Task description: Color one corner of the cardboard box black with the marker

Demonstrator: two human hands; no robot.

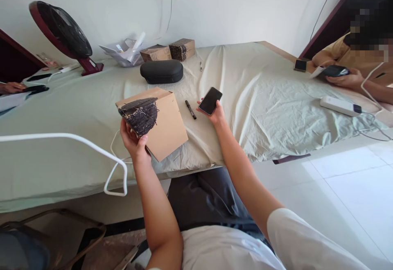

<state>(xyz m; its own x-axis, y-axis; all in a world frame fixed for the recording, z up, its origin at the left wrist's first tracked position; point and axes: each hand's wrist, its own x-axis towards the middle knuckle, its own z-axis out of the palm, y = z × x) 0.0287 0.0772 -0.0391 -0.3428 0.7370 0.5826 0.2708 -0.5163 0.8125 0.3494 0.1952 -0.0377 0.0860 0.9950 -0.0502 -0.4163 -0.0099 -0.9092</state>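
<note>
My left hand grips a cardboard box by its near left corner, tilting it above the cloth. Black scribbled marking covers one corner of the box. In my right hand lies a smartphone with a dark screen, thumb along its right edge and fingertips showing at its left. Between the box and the phone a black marker pen rests on the cloth. Just beyond the box sits a black oval zip case.
Two cardboard boxes and a bag of papers stand by the wall, near a fan. A white cable loops at the left. A co-worker sits at the right near a white power bank. Another person's hand is at far left.
</note>
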